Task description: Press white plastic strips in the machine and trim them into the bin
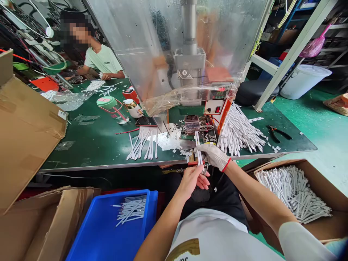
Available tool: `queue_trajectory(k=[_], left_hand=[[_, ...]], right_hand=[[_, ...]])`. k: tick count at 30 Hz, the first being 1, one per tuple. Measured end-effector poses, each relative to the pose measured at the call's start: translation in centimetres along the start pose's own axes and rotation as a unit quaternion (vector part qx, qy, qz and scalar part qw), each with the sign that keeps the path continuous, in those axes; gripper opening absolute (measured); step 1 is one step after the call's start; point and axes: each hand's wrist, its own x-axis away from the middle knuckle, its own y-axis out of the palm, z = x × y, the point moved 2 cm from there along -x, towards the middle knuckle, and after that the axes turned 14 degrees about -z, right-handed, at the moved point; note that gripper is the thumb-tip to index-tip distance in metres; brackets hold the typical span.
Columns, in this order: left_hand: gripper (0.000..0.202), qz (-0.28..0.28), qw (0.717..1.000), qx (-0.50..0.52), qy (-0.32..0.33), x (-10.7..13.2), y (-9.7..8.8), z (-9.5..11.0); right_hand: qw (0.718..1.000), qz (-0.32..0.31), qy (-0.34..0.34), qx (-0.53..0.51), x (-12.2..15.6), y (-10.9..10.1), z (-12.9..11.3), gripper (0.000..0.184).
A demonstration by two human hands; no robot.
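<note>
My right hand, in a white fabric glove, is shut on a long white plastic strip held upright over the near edge of the green workbench. My bare left hand sits just below the glove with its fingers apart, and I see nothing in it. Behind both hands stands a press machine behind a clear plastic sheet. A large heap of white strips lies on the bench to the right of the press, and a smaller row of strips lies to its left.
A cardboard box of white strips stands at lower right, and a blue tray holding strips sits at lower left. Black-handled pliers lie on the bench. A co-worker works at the far bench end among white scraps.
</note>
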Motion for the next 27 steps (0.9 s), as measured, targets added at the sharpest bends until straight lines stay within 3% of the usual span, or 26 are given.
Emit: queue_trajectory(k=[6, 11, 15, 27], left_hand=[[0.062, -0.002, 1.0, 0.029, -0.003, 0.0, 0.3, 0.4], [0.067, 0.011, 0.999, 0.044, -0.004, -0.3, 0.5, 0.7], [0.065, 0.007, 1.0, 0.03, 0.005, -0.5, 0.5, 0.7], [0.063, 0.011, 0.999, 0.03, 0.032, -0.8, 0.4, 0.4]], right_hand=[[1.0, 0.013, 0.006, 0.002, -0.3, -0.1, -0.4, 0.023], [0.997, 0.066, -0.03, 0.028, -2.5, -0.8, -1.6, 0.022], [0.995, 0.093, -0.018, 0.031, -3.9, -0.8, -2.2, 0.027], [0.993, 0.107, -0.047, 0.032, -4.7, -1.2, -1.5, 0.026]])
